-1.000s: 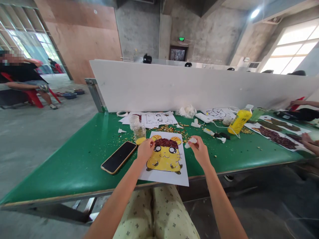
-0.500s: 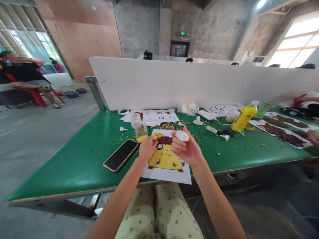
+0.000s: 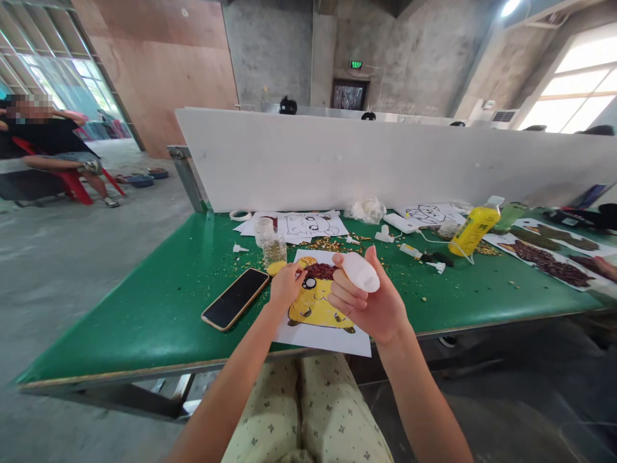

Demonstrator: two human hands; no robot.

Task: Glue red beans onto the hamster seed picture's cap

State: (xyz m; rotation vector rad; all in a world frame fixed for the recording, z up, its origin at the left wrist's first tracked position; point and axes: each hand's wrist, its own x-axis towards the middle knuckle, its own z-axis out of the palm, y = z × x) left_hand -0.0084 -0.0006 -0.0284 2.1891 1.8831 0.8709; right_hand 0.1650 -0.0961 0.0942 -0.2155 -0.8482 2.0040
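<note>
My right hand (image 3: pixel 369 302) is wrapped round a small white plastic bottle (image 3: pixel 359 271), its rounded bottom toward me; what it points at is hidden. Below lies a sheet of paper (image 3: pixel 328 341) with a yellow cartoon animal (image 3: pixel 321 312). Dark red beans (image 3: pixel 321 271) cover the top of its head, and yellow grains (image 3: pixel 307 262) fill one ear. At the animal's upper left, my left hand (image 3: pixel 286 286) rests on the sheet with its fingertips pinched together. Anything between them is too small to make out.
Left of the sheet lies a phone (image 3: pixel 236 299). Clear plastic jars (image 3: pixel 272 244) and a yellow lid (image 3: pixel 276 267) stand behind it. Loose grains (image 3: pixel 328 244) litter the green table (image 3: pixel 144 321). A yellow bottle (image 3: pixel 475 228) is at right, near another person's hand (image 3: pixel 605 267).
My right hand has come closer to me and slightly right, tilting the white bottle so more of it shows. The left hand stays nearly in place.
</note>
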